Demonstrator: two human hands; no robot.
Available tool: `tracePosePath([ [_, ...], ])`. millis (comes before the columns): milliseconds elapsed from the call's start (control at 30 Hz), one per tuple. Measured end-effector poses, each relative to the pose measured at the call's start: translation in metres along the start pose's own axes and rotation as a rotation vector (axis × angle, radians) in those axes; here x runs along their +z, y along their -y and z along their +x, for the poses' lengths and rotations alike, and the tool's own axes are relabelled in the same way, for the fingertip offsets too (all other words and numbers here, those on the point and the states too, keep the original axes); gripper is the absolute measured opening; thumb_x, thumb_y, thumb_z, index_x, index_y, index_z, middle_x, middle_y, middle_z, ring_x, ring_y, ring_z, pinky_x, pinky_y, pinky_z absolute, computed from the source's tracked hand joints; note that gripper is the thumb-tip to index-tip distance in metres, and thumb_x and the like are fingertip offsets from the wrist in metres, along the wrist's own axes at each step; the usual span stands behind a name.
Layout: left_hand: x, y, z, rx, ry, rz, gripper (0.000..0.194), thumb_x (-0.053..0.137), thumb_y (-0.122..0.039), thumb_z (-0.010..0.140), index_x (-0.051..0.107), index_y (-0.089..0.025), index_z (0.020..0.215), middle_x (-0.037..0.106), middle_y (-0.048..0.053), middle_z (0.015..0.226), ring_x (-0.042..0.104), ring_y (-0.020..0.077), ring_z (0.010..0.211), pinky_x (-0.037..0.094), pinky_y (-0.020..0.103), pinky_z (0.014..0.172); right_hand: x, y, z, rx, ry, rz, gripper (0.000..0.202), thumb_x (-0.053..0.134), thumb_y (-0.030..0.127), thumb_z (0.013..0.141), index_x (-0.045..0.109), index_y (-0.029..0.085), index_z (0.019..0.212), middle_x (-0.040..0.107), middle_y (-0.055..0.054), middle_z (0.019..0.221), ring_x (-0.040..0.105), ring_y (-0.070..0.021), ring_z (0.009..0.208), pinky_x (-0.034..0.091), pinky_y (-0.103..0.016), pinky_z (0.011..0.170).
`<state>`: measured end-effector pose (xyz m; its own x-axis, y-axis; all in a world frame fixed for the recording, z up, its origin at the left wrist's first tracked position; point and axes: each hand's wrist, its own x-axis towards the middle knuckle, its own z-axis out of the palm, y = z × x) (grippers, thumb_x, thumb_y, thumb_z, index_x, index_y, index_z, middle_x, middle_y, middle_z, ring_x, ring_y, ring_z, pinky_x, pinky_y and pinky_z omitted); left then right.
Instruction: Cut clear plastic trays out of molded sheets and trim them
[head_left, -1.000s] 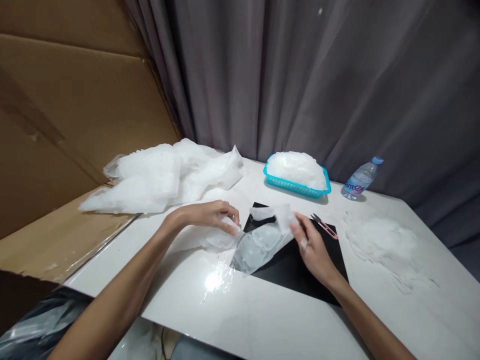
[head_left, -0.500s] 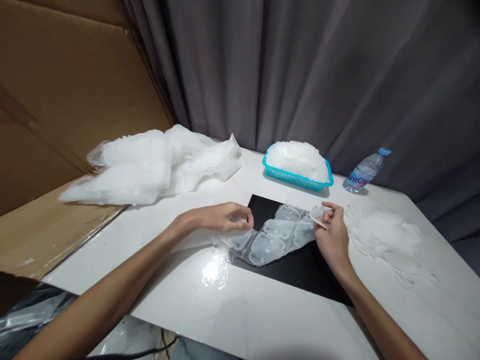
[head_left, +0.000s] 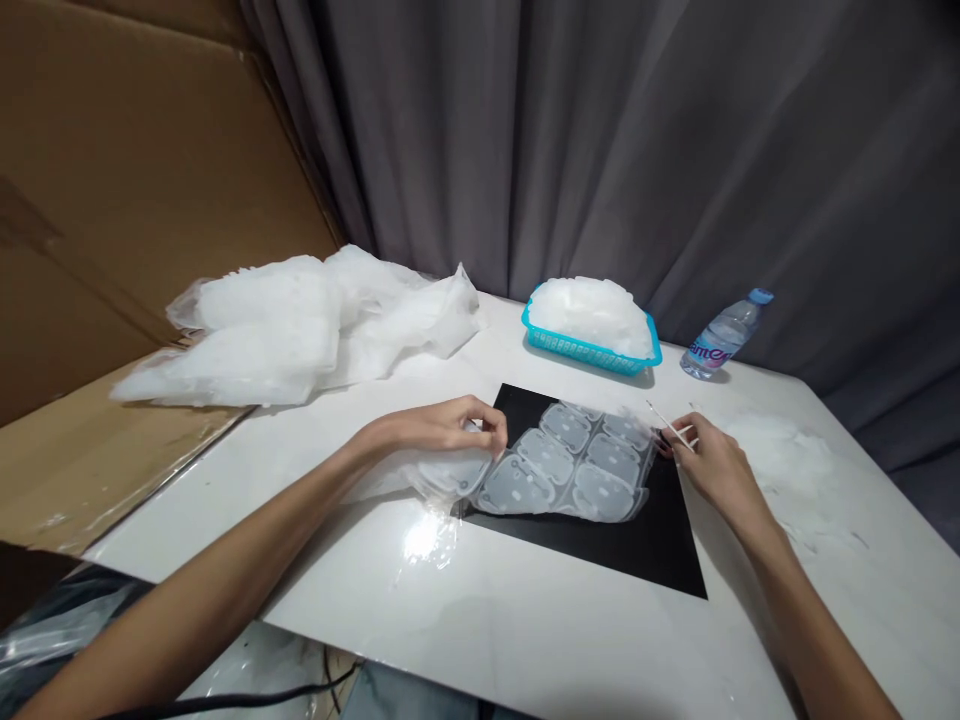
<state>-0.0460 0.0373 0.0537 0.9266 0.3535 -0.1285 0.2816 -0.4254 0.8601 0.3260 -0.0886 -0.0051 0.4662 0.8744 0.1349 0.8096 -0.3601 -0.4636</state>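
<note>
A translucent plastic sheet with rows of rounded, pouch-like shapes lies mostly flat over a black mat. At its left end, where more of the clear film bunches up, my left hand is closed with thumb and fingers pinching the film. My right hand sits just beyond the mat's right edge, closed around a slim white stick-like tool that points up and left. Whether its fingertips also touch the sheet's right edge I cannot tell.
Large bags of white film are heaped at the back left beside cardboard. A blue basket holds a white pile. A water bottle leans at the back right, and loose translucent pieces lie right of my hand.
My right hand has moved right, and the sheet's right part, raised and skewed before, now lies flatter across the mat. My left hand has stayed nearly in place.
</note>
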Motion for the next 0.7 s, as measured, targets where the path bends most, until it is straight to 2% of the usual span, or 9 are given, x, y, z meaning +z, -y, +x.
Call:
tracePosePath([
  [167,-0.004,-0.006,-0.003,-0.025,-0.011,-0.176,0.023,0.057,-0.041,0.099,0.059,-0.020,0.090,0.067,0.005,0.099,0.060,0.0238,0.100,0.046,0.032,0.090,0.000,-0.011,0.003,0.021,0.092,0.057,0.023,0.055,0.045,0.088,0.062,0.023,0.083,0.068,-0.002,0.058,0.060,-0.0213,0.048,0.039,-0.033,0.057],
  [300,-0.006,-0.007,-0.008,-0.111,-0.047,-0.158,0.024,0.059,-0.044,0.099,0.052,-0.021,0.095,0.058,0.003,0.094,0.056,0.0214,0.094,0.043,0.030,0.084,-0.013,0.002,-0.001,0.013,0.215,-0.074,0.028,0.058,0.050,0.089,0.065,0.025,0.078,0.075,-0.004,0.065,0.069,-0.0250,0.068,0.035,-0.031,0.059],
  [433,-0.008,-0.003,-0.009,-0.099,-0.066,-0.111,0.021,0.058,-0.040,0.098,0.055,-0.019,0.096,0.056,0.002,0.097,0.053,0.0188,0.093,0.041,0.028,0.085,-0.024,0.018,-0.011,-0.025,0.337,-0.123,0.041,0.051,0.059,0.095,0.069,0.026,0.081,0.078,-0.003,0.072,0.071,-0.0266,0.082,0.037,-0.030,0.064],
  [500,-0.008,-0.001,-0.008,-0.106,-0.074,-0.070,0.016,0.060,-0.036,0.094,0.057,-0.020,0.092,0.059,0.002,0.097,0.054,0.0193,0.092,0.040,0.027,0.085,-0.025,0.021,-0.014,-0.014,0.315,-0.139,0.046,0.044,0.060,0.098,0.072,0.028,0.080,0.079,-0.003,0.074,0.071,-0.0276,0.087,0.037,-0.031,0.066],
  [567,-0.008,0.002,-0.007,-0.118,-0.089,-0.049,0.015,0.060,-0.034,0.093,0.061,-0.020,0.090,0.062,0.002,0.097,0.056,0.0211,0.094,0.041,0.028,0.087,-0.021,0.017,-0.013,-0.001,0.255,-0.165,0.045,0.042,0.054,0.100,0.075,0.028,0.083,0.079,-0.003,0.079,0.071,-0.0278,0.088,0.037,-0.032,0.067],
  [700,-0.006,0.002,-0.005,-0.041,-0.128,-0.098,0.033,0.041,-0.036,0.103,0.067,-0.019,0.093,0.066,0.006,0.102,0.058,0.0245,0.100,0.042,0.034,0.096,-0.006,0.000,-0.005,-0.099,0.179,-0.119,0.034,0.055,0.051,0.093,0.076,0.025,0.099,0.076,-0.006,0.090,0.069,-0.0252,0.083,0.042,-0.032,0.068],
])
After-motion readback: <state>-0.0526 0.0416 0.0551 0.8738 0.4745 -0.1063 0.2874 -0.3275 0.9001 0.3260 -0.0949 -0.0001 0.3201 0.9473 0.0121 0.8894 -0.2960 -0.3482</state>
